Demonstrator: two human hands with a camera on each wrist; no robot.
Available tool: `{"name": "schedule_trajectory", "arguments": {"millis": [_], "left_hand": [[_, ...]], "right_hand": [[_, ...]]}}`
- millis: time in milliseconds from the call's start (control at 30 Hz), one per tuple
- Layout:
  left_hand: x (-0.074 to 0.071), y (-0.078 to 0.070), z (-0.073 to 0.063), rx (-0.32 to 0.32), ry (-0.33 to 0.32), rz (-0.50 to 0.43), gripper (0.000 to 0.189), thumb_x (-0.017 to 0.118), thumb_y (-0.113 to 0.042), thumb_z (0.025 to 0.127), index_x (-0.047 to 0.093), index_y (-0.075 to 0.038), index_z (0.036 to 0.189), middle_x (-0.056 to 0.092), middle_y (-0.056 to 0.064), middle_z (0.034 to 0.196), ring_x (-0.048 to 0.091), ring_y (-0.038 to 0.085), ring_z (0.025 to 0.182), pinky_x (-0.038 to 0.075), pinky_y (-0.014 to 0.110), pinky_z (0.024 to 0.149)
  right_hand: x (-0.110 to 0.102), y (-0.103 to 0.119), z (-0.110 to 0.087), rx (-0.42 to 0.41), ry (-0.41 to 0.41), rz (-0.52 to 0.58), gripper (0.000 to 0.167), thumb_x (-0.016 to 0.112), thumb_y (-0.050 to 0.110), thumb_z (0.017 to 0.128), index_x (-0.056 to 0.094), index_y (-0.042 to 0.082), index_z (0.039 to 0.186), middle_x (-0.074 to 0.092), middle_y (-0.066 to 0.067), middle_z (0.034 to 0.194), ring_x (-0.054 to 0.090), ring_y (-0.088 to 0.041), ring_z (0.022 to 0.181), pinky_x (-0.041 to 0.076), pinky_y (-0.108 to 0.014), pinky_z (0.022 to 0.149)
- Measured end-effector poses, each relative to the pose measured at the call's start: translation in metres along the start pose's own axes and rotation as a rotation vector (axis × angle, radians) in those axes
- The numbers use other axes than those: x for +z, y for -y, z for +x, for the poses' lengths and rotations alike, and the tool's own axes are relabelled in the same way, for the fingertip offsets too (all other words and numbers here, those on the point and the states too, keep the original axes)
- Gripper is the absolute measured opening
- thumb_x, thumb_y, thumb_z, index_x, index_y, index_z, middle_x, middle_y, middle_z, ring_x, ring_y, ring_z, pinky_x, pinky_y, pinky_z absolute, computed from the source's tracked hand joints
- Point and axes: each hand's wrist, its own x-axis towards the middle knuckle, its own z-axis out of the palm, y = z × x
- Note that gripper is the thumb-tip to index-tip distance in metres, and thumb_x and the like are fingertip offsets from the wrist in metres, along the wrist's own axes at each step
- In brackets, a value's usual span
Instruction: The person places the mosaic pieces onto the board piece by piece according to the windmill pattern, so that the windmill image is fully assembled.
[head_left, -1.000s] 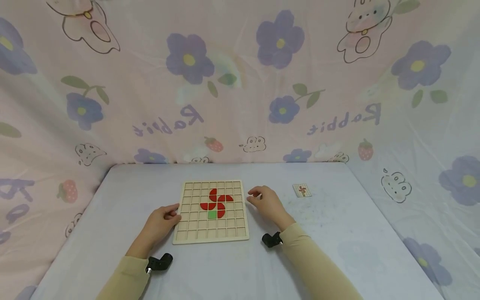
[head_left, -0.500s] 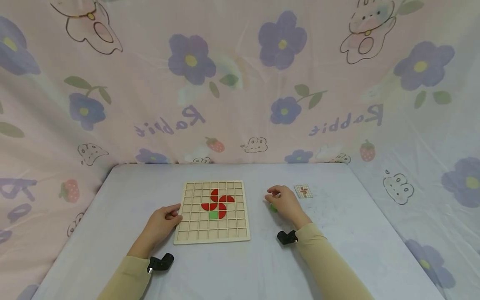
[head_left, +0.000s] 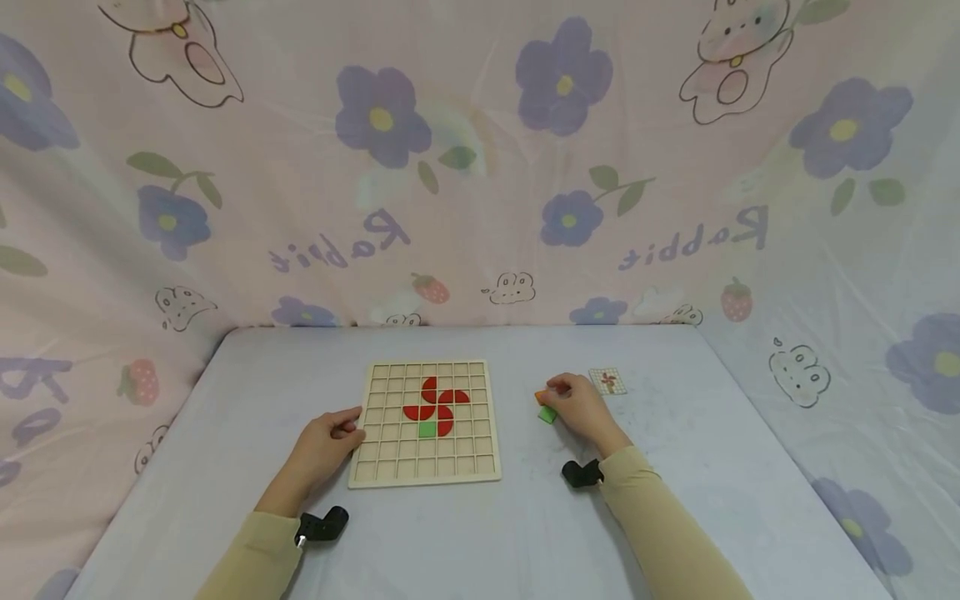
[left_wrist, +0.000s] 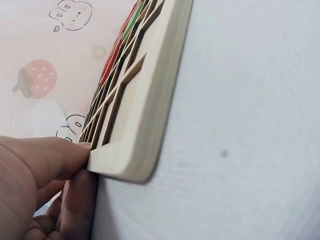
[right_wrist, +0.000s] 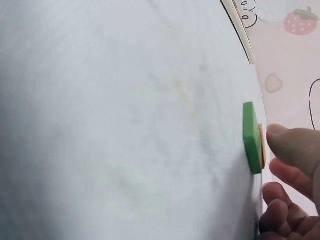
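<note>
A square wooden grid board (head_left: 382,475) lies left of centre. Set into its cells are several red rounded pieces (head_left: 453,397) and one green square (head_left: 427,429). At the board's left edge, my left hand (head_left: 321,446) pinches the rim; the left wrist view shows the thumb and a finger at its corner. My right hand (head_left: 581,406) is right of the board, its fingertips beside an orange piece (head_left: 539,397) and a loose green square piece (head_left: 547,414). In the right wrist view, a small gap separates the thumb from the orange piece (right_wrist: 263,147).
A small pattern card (head_left: 608,382) showing a red figure on a grid lies beyond the right hand. White cloth covers the table (head_left: 450,542). A printed curtain (head_left: 480,167) hangs behind and along both sides.
My right hand has moved rightward from beside the board's edge to the loose pieces. The orange and green pieces have come into sight there. My left hand keeps its place.
</note>
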Motion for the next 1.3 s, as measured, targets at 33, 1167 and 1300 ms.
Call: {"name": "schedule_trajectory", "arguments": {"millis": [33,1167,1300], "left_hand": [[0.0,0.0,0.0,0.0,0.0,0.0,0.048,0.065,-0.016,0.092,0.054,-0.003,0.137,0.054,0.008,0.103,0.049,0.02,0.09,0.043,0.027,0.071],[-0.001,0.001,0.002,-0.001,0.013,0.014,0.049,0.064,-0.017,0.092,0.053,-0.003,0.138,0.055,0.007,0.105,0.05,0.02,0.091,0.043,0.029,0.073],[-0.002,0.001,0.001,0.012,0.009,0.011,0.049,0.064,-0.016,0.092,0.053,-0.003,0.137,0.055,0.008,0.105,0.05,0.02,0.091,0.043,0.028,0.072]], "right_hand": [[0.0,-0.001,0.0,-0.002,0.002,-0.003,0.037,0.07,0.031,0.089,0.066,0.007,0.117,0.059,-0.011,0.108,0.054,-0.025,0.095,0.044,-0.043,0.082],[-0.005,0.005,-0.005,0.025,0.034,-0.026,0.018,0.068,0.018,0.091,0.056,0.007,0.099,0.06,-0.007,0.093,0.056,-0.02,0.081,0.046,-0.033,0.07],[-0.004,0.012,-0.008,0.024,0.029,0.009,0.015,0.066,0.016,0.093,0.056,0.006,0.099,0.06,-0.008,0.093,0.055,-0.02,0.079,0.046,-0.033,0.067]]}}
